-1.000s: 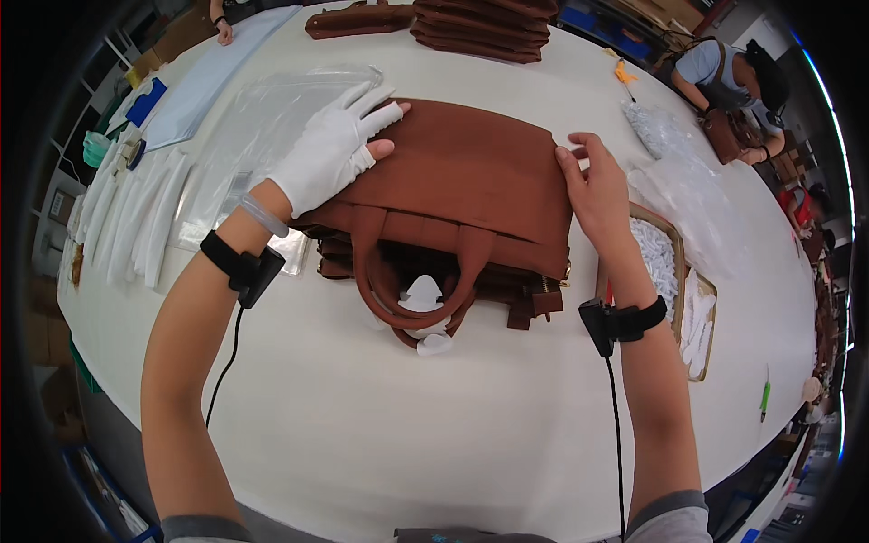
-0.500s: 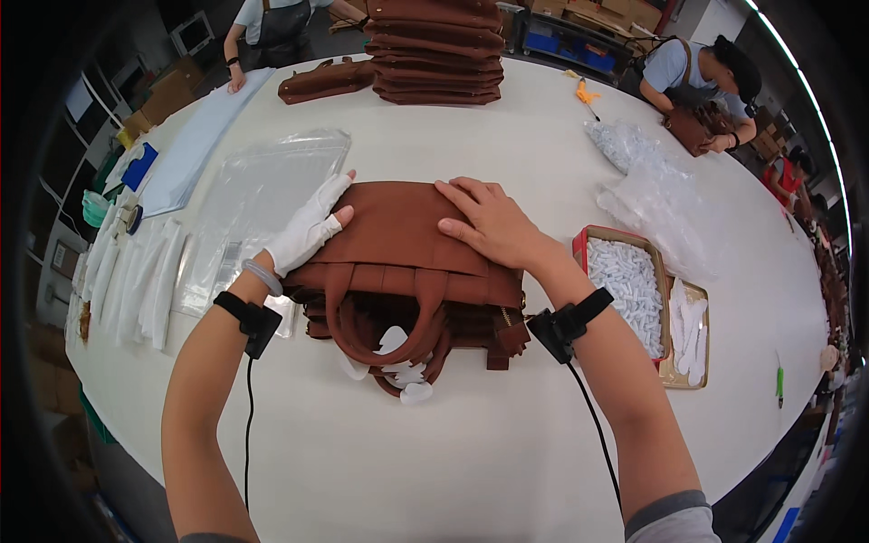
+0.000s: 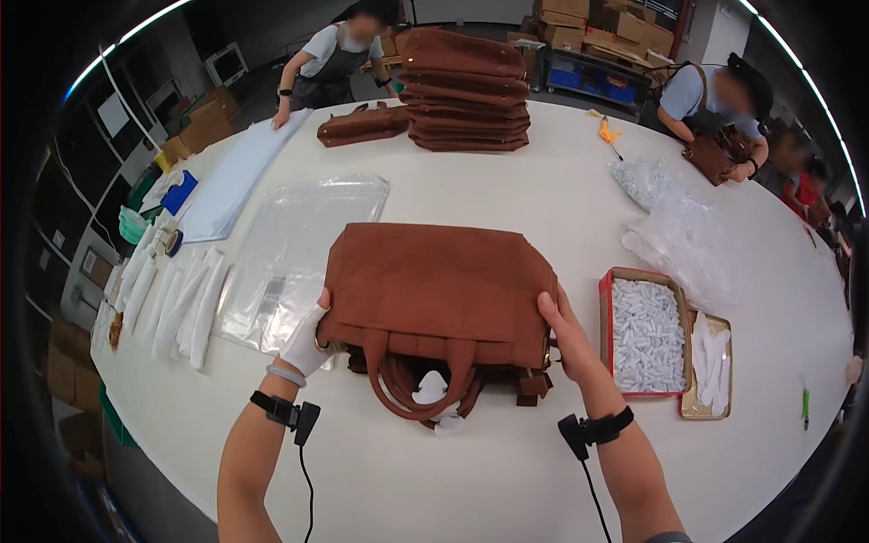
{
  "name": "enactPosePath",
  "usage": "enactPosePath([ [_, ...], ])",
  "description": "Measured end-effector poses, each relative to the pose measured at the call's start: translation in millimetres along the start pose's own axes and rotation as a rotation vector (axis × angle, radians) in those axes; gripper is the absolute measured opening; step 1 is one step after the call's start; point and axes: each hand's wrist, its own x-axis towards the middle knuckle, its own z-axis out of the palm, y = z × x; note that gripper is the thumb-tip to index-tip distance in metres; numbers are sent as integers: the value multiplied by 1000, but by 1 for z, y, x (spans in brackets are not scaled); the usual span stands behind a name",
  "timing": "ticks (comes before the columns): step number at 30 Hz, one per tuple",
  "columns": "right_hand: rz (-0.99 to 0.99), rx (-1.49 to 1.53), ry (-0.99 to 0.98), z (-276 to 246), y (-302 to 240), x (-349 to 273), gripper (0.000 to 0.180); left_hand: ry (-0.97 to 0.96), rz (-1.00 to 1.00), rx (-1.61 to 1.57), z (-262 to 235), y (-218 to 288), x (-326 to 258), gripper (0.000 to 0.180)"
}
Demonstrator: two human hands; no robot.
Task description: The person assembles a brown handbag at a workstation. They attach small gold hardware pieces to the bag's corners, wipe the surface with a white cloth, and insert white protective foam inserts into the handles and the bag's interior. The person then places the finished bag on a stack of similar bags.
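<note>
A brown handbag [image 3: 439, 281] lies in front of me with its handles [image 3: 460, 385] toward me. White pieces [image 3: 431, 387] show between the handle loops, and a short brown tab [image 3: 532, 389] hangs at the right. My left hand [image 3: 306, 344], in a white glove that leaves the thumb tip bare, grips the bag's left side. Bare, my right hand [image 3: 570, 339] clasps the right side, thumb on top. The other fingers of both hands are partly hidden by the bag.
Left lie clear plastic bags [image 3: 308, 244], rolled white strips [image 3: 186, 308] and white sheets [image 3: 240, 176]. A red box of small white pieces [image 3: 647, 335] and a gold tray [image 3: 708, 403] stand right. Behind are stacked brown bags [image 3: 466, 95]. Two people work across the table.
Both hands have slid from the bag's top to its left and right sides and closed on it. More of the bag's broad panel now shows. The view has tilted up.
</note>
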Motion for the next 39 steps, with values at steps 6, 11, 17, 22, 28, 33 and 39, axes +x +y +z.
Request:
enactPosePath([
  [6, -10, 254, 78, 7, 39, -19, 90, 8, 3, -113, 4, -6, 9, 65],
  [11, -120, 143, 92, 25, 70, -42, 88, -3, 51, -133, -24, -8, 11, 65],
  [17, -111, 246, 54, 22, 73, -59, 95, -2, 136, 13, -22, 4, 8, 64],
  [22, -106, 187, -20, 16, 67, -55, 104, 72, 218, 143, -37, -5, 8, 64],
  [28, -90, 196, 43, 17, 48, -41, 98, -3, 266, 8, -23, -3, 13, 53],
  [33, 0, 349, -3, 6, 11, 15, 74, 81, 105, -260, 7, 15, 39, 49],
  [39, 4, 273, -22, -15, -18, 99, 72, 98, 132, -268, 45, 40, 87, 51],
])
